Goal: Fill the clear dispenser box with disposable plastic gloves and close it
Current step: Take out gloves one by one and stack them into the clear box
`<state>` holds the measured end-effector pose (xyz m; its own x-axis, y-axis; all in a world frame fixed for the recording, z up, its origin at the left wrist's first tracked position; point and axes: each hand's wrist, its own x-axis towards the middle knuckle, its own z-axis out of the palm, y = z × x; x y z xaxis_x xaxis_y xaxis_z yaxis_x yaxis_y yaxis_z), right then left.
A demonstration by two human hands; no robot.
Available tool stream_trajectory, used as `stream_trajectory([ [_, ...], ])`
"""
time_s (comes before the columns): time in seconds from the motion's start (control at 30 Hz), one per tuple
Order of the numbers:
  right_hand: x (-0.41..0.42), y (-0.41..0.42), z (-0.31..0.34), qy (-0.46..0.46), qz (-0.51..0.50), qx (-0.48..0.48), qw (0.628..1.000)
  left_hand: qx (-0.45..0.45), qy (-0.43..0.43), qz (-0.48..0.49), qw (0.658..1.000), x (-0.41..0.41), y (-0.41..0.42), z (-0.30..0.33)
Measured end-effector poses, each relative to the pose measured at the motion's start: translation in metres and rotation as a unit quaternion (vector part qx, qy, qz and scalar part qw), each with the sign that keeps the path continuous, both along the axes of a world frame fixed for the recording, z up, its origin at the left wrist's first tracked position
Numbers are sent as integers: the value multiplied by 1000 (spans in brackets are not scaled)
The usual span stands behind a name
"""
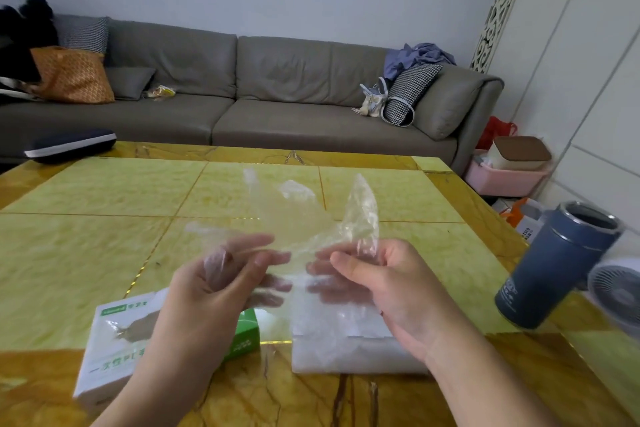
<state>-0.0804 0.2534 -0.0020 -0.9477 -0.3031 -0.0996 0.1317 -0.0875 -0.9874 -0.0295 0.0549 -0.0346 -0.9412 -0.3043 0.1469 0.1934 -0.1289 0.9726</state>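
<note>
both hands (298, 274) pinch a glove (304, 218), spreading it flat, likely to fold it for the box (346, 347) below.

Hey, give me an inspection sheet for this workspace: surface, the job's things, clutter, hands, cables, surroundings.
Surface: yellow-green tiled table with brown marbled border.
Job's things: clear plastic glove held up between both hands; clear dispenser box on the table below the right hand, film-like contents, lid state unclear; white and green glove carton under the left forearm.
Clutter: blue tumbler and small white fan at the right edge.
Hands: left hand pinches the glove's left part; right hand has its grip on the right part.
Cables: nothing seen.
Surroundings: grey sofa with cushions and bags; pink bin on the floor.
</note>
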Motion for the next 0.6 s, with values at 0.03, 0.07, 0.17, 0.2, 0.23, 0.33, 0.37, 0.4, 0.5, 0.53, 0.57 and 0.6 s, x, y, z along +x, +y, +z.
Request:
stream_trajectory([
  [0.03, 0, 1, 2, 18, -25, -5, 1000, -12, -3, -1, 1000, -1, 4, 0],
  [0.07, 0, 5, 4, 70, -75, 9, 995, -17, -8, 6, 1000, -1, 7, -1],
  [0.17, -3, 35, 19, 457, -301, 242, 802, -1, -29, 50, 998, -4, 7, -4],
  [0.2, -3, 42, 24, 559, -316, 302, 704, 2, -31, 60, 998, -5, 6, -5],
  [0.23, -5, 47, 22, 615, -304, 339, 644, 1, -32, 65, 997, -6, 6, -6],
  [0.33, -10, 44, 4, 565, -149, 437, 684, -20, -32, 74, 997, -7, 6, -7],
  [0.37, -11, 40, -5, 500, -75, 489, 711, -33, -28, 79, 996, -7, 6, -8],
  [0.4, -13, 41, -15, 434, -16, 534, 726, -54, -22, 84, 995, -7, 7, -9],
  [0.5, -21, 49, -27, 329, 50, 592, 734, -168, 21, 119, 978, -2, 10, -9],
  [0.53, -22, 50, -29, 307, 62, 599, 737, -219, 51, 130, 966, 1, 12, -5],
  [0.57, -23, 52, -30, 286, 76, 608, 737, -270, 91, 131, 950, 5, 18, 4],
  [0.6, -25, 53, -32, 267, 93, 620, 732, -314, 135, 121, 932, 8, 26, 14],
])
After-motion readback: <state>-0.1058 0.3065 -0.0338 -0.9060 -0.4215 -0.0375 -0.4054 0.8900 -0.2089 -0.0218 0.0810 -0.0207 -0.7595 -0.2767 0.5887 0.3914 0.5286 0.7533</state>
